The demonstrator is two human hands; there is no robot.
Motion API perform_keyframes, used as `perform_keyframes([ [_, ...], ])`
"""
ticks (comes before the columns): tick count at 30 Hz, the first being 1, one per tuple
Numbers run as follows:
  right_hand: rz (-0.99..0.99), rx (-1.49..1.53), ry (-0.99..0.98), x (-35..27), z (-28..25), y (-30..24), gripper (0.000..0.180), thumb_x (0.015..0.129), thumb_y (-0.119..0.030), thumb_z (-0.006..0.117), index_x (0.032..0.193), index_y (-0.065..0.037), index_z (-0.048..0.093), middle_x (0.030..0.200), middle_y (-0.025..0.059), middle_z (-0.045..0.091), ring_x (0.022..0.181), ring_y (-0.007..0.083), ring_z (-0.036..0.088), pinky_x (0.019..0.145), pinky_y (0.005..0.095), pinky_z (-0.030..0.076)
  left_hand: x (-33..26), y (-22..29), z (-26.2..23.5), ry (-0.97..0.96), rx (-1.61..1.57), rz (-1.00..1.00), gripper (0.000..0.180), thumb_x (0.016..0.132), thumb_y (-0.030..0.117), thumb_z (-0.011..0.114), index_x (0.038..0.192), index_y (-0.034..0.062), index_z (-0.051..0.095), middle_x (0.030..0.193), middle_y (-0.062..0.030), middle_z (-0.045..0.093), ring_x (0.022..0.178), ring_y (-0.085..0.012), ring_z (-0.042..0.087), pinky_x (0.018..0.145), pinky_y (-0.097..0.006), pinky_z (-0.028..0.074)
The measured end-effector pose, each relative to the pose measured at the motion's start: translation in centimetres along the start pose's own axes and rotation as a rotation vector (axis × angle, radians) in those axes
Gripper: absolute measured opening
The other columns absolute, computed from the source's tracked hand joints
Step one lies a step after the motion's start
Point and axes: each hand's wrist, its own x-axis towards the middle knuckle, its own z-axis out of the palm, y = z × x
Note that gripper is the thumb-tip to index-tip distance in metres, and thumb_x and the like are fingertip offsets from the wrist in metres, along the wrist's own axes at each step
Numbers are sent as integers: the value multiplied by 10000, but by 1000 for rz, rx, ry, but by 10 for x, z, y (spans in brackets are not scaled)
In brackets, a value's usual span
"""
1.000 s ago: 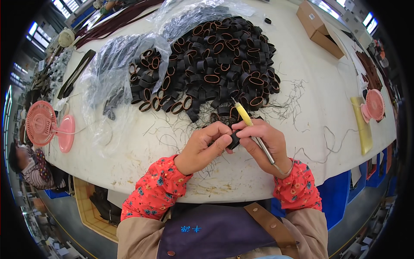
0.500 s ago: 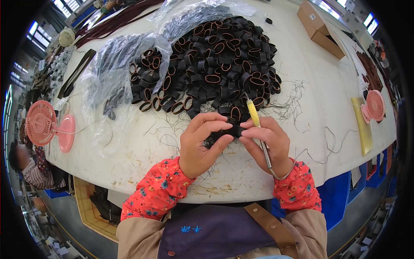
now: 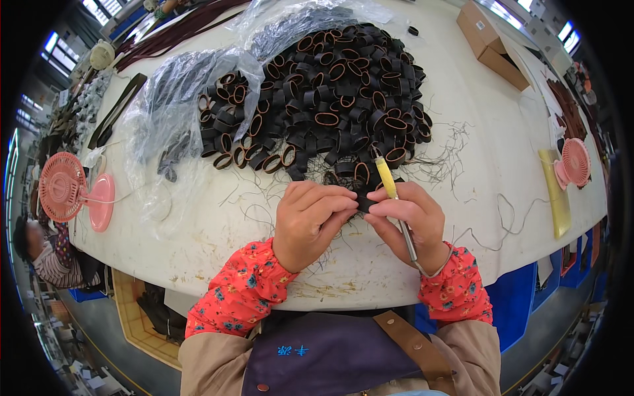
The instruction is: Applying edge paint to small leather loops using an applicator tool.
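Note:
A small black leather-like loop point(image 3: 364, 202) is pinched between both my hands, near the front of a big heap of similar loops point(image 3: 330, 92) with tan-orange edges. My left hand point(image 3: 309, 219) grips its left end between thumb and fingers, which cover much of it. With thumb and fingertips my right hand point(image 3: 416, 218) holds the other end. That same hand also keeps a pen-shaped tool point(image 3: 386, 177) with a yellow sleeve, metal shaft and thin cord, its tip pointing away from me toward the heap.
Clear plastic sheeting point(image 3: 188, 86) covers the heap's left side. Loose dark threads point(image 3: 446, 155) litter the white table point(image 3: 231, 270). Pink fans stand left point(image 3: 64, 185) and right point(image 3: 574, 162). A cardboard box point(image 3: 492, 45) lies far right. Another person point(image 3: 53, 257) sits at left.
The fingers of my left hand have drawn closer together round the loop, and less of it shows. The pen-shaped tool has tilted slightly, its tip moving a little left and up.

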Motion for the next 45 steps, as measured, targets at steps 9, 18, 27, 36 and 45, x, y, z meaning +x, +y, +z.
perform_keyframes([
  [9,65,154,-24,2,-5,-4,322,696,42,749,956,-65,592,937,117,645,799,224,627,666,294,522,-9,-4,3,-214,-923,-510,63,917,66,548,968,33,530,1042,-93,606,766,-73,549,676,-221,459],
  [18,177,226,-124,1,-7,-8,246,811,-69,693,1027,-58,576,962,122,641,867,218,625,753,305,509,-8,0,0,-202,-1045,-574,80,945,80,516,1000,31,485,927,-19,521,746,-66,527,683,-208,451],
  [27,467,1004,25,-4,-17,-3,272,993,-211,425,1089,28,515,862,132,613,761,213,644,897,392,474,-8,0,1,-200,-774,-509,68,928,57,538,967,15,502,787,-4,546,693,-55,523,625,-201,434],
  [36,511,902,-40,-7,-14,-8,243,991,-170,413,1006,40,537,935,187,609,585,115,581,621,277,525,-9,-1,3,-201,-672,-448,70,917,51,554,964,17,516,753,-8,554,657,-54,510,587,-199,418],
  [45,511,876,-80,-8,-13,-6,235,992,-158,413,1020,41,536,945,155,602,606,99,577,611,272,526,-9,0,3,-210,-629,-443,74,912,53,561,964,18,523,742,-11,556,635,-55,494,572,-204,409],
])
